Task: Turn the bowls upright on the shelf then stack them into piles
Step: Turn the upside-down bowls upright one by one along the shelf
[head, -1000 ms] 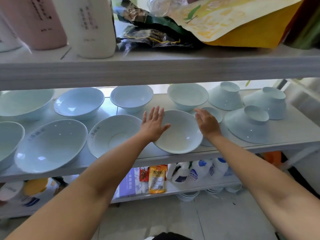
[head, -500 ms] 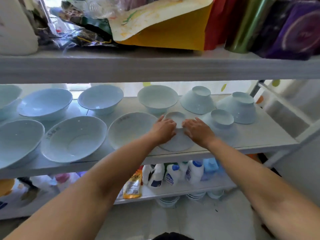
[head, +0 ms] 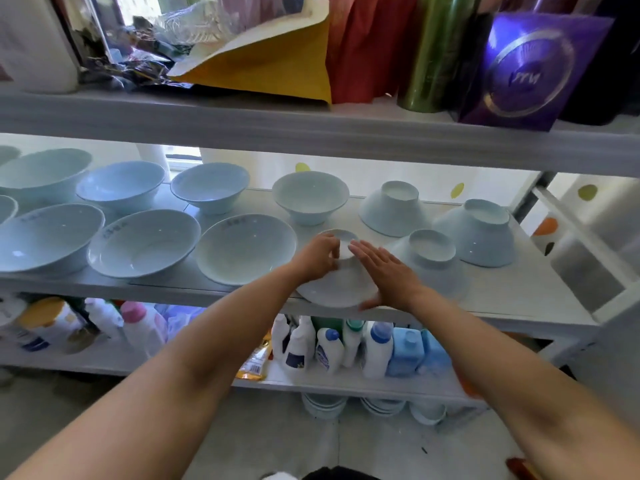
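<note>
At the front edge of the middle shelf (head: 502,299), an upside-down bowl (head: 337,289) is held between both hands. Its foot and left flank are gripped by the curled fingers of the left hand (head: 317,256). The right hand (head: 389,275) is laid flat on the right flank, fingers straight, thumb down at the rim. The rim appears to lie at the shelf's lip, so the bowl is best lifted clear before it is turned. The turn should be made toward the person, since an upright bowl (head: 246,252) stands near on the left and another overturned bowl (head: 431,252) just beside on the right. Glazed ware is likely slippery, so a firmer right-hand grip is advised.
</note>
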`<state>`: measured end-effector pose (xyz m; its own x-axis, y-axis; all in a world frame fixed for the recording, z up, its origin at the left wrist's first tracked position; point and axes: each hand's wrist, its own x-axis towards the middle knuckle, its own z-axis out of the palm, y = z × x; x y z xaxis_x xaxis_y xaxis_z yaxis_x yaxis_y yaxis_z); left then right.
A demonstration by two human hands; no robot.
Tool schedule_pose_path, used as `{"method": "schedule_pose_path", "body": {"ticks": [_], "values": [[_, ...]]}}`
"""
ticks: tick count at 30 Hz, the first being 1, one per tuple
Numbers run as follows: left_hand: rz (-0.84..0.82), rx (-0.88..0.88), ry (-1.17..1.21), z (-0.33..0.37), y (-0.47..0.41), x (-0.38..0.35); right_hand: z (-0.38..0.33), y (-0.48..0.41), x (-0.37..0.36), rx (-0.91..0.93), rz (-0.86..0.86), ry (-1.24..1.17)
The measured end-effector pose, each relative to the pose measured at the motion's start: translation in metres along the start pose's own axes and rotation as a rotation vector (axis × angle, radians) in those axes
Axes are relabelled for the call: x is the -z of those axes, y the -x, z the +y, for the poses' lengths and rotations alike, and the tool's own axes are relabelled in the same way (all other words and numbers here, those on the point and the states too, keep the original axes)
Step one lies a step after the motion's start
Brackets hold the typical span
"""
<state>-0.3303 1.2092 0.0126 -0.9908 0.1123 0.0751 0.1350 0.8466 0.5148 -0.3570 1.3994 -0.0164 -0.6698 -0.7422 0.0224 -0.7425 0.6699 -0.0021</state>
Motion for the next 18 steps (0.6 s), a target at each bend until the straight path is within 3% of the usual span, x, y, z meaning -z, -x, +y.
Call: {"method": "schedule_pose_path", "body": {"ticks": [4,8,11,15,18], "values": [[0.008,0.094,0.171,0.009,-0.005,0.014,0.008,0.011,0.003,0.025,0.048,-0.003],[-0.009,0.172,0.355,0.014,-0.013,0.025,0.004,0.005,0.014,-0.124,0.367,-0.132],[0.027,0.227,0.484,0.019,-0.016,0.033,0.008,-0.007,0.028,-0.226,0.504,-0.171],[-0.050,0.293,0.611,0.029,-0.015,0.044,0.010,-0.028,0.063,-0.484,0.499,-0.173],[-0.141,0.310,0.893,0.020,-0.014,0.045,0.009,-0.039,0.070,-0.605,0.442,-0.229]]}}
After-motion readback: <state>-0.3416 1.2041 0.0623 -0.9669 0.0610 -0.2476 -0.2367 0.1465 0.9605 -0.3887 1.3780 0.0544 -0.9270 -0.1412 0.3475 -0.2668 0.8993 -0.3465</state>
